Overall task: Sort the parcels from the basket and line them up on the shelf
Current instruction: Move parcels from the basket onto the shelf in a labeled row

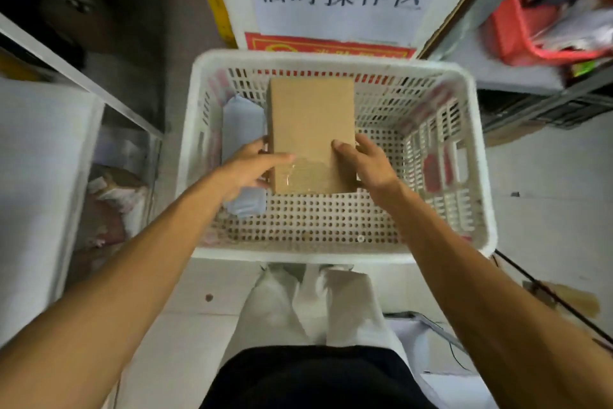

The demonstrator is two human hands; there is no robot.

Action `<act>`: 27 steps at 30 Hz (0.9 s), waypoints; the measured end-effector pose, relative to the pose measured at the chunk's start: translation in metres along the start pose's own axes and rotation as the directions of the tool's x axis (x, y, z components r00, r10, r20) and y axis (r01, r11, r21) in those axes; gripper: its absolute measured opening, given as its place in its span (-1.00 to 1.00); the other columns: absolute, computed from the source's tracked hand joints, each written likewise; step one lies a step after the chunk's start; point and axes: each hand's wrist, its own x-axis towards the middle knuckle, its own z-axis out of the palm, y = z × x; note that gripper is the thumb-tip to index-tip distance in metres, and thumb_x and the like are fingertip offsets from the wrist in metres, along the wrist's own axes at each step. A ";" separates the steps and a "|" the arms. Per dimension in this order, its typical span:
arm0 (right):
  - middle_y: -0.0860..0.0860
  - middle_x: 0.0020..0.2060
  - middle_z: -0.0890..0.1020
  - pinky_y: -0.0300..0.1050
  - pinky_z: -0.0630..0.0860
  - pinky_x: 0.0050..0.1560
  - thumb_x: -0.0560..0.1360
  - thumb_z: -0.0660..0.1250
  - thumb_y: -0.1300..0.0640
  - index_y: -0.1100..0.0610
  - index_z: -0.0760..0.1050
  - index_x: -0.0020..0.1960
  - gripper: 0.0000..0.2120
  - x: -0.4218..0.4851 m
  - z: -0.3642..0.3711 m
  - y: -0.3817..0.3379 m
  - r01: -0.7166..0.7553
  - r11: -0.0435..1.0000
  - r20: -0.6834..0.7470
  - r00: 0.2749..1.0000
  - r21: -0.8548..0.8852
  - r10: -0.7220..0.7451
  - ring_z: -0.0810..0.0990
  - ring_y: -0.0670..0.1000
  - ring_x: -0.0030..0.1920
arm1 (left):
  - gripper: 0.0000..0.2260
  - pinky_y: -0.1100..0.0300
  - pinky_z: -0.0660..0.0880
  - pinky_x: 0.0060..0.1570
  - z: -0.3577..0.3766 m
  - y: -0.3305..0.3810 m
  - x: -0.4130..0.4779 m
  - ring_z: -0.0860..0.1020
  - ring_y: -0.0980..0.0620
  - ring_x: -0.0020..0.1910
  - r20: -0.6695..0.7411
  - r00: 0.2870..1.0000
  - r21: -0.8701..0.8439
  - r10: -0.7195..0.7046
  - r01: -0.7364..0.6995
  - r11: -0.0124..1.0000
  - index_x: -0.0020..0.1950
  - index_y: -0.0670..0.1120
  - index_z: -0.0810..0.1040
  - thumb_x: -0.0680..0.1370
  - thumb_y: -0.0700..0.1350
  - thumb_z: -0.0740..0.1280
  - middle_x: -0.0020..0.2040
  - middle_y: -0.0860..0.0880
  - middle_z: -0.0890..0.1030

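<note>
Looking down from your head, the white basket (331,256) sits on the floor in front of your legs, and the cardboard box (311,130) lies inside it, toward the far left. You hold the box at its near end with both hands. Your left hand (247,170) grips the left edge with the thumb laid across the top, and your right hand (368,163) grips the right edge, thumb on top and fingers (364,140) curled round the side. I cannot tell whether the box is already clear of the basket floor. A grey soft parcel (242,123) lies just beside the box on its left, pressed against your left hand. The white shelf (43,150) stands to your left, well apart from the basket. Both grips sit at the near end only, so the far end may dip as you lift and catch the basket wall. Your left thumb rests near a strip of clear tape (308,170), which looks slick, so the box could slide there if you squeeze lightly. The soft parcel may drag up with your left hand and drop outside the basket. Swinging left, the box corner could knock the metal rail (83,83) of the shelf frame.
</note>
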 end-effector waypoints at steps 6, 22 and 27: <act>-0.05 0.00 0.61 -0.23 0.49 -0.05 0.57 0.32 0.12 0.11 0.46 0.29 -0.70 -0.027 0.010 -0.084 0.209 0.978 0.084 0.974 0.007 -0.209 0.56 -0.12 -0.06 | -0.46 -0.01 0.58 0.05 -0.037 0.054 -0.057 0.62 -0.10 0.06 -0.119 0.982 -0.080 0.146 -0.156 0.984 0.42 0.01 0.30 0.49 -0.09 0.43 0.19 -0.13 0.58; -0.12 0.07 0.52 -0.35 0.39 -0.18 0.57 0.31 0.02 0.02 0.41 0.34 -0.65 -0.078 0.101 -0.267 0.708 0.703 0.410 0.623 0.066 -0.666 0.50 -0.22 -0.07 | -0.27 -0.02 0.57 0.07 -0.090 0.127 -0.238 0.59 -0.06 0.11 -0.705 0.628 -0.196 0.329 -0.618 0.761 0.38 0.03 0.26 0.28 0.00 0.50 0.19 -0.04 0.54; -0.21 -0.01 0.51 -0.32 0.39 -0.12 0.54 0.34 -0.03 -0.06 0.36 0.20 -0.72 -0.117 0.146 -0.289 0.774 0.619 0.486 0.493 0.135 -0.722 0.51 -0.20 0.00 | -0.36 0.08 0.56 -0.02 -0.103 0.122 -0.297 0.60 -0.06 0.09 -0.840 0.419 -0.065 0.346 -0.710 0.701 0.37 0.09 0.24 0.35 0.01 0.41 0.14 -0.05 0.59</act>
